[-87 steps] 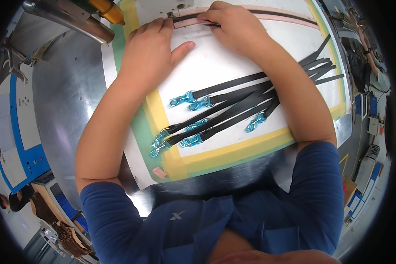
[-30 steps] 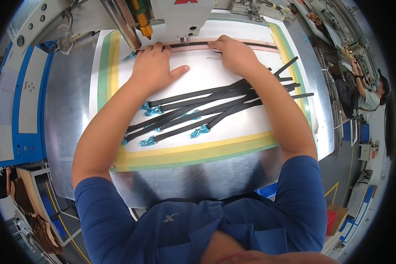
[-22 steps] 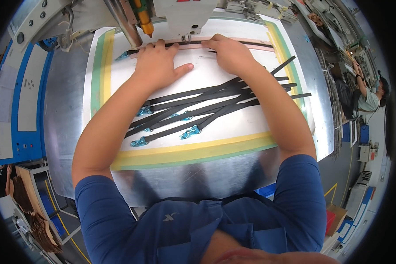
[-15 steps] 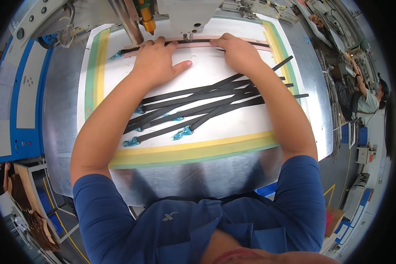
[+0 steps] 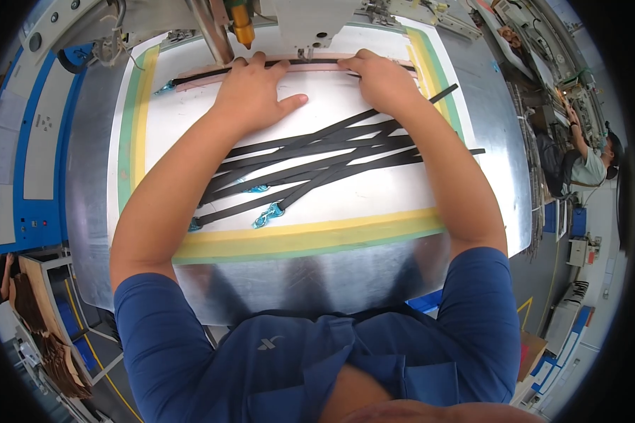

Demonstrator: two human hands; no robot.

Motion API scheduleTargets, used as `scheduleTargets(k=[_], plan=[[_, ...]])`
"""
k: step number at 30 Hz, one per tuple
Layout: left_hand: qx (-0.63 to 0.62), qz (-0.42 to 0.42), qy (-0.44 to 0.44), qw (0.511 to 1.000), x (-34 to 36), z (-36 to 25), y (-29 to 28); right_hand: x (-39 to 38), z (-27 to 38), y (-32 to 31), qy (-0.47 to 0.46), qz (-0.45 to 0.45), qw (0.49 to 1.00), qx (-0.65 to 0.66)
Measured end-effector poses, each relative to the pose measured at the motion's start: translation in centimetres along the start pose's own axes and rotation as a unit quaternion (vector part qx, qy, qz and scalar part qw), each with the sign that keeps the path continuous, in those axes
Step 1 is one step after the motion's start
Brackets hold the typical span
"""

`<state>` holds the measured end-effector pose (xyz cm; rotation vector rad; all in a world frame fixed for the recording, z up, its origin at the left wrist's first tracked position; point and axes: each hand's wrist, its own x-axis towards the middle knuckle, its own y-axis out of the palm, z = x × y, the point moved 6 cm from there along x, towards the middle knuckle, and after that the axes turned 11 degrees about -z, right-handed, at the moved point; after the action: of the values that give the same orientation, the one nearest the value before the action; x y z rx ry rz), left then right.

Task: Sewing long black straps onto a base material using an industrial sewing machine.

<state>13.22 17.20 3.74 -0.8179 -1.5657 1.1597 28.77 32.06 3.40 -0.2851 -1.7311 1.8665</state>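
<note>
A black strap with a blue-wrapped end lies along a pink strip on the white sheet. My left hand rests flat with fingers spread, its fingertips on the strap and strip left of the machine's needle foot. To the right of the foot, my right hand has its fingers curled and its fingertips pressed on the strap. Nearer me, several loose black straps lie crossed in a pile. Some of their ends carry crinkled blue wrapping; my forearms cover others.
The white machine head hangs over the sheet's far edge, with a metal post and a brass-coloured nozzle beside it. Yellow and green tape borders the sheet on a metal table. Another person works at far right.
The sheet, with the pink strip and the loose straps, has shifted left under the machine head. My hands stay almost in place on either side of the needle foot.
</note>
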Motion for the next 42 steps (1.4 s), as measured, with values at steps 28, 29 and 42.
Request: scheduleTargets(k=[28,29,42], plan=[[-0.032,0.025,-0.002,0.999,2.7,-5.0,1.7,-1.9,-5.6,-1.2,0.027,0.014,1.0,0.002],[-0.032,0.028,-0.003,0.999,2.8,-5.1,1.8,-2.1,-6.2,-1.2,0.033,0.01,0.999,-0.003],[-0.033,0.022,-0.005,0.999,3.8,-8.2,2.4,-2.6,-8.4,-1.1,0.016,0.001,1.0,0.013]])
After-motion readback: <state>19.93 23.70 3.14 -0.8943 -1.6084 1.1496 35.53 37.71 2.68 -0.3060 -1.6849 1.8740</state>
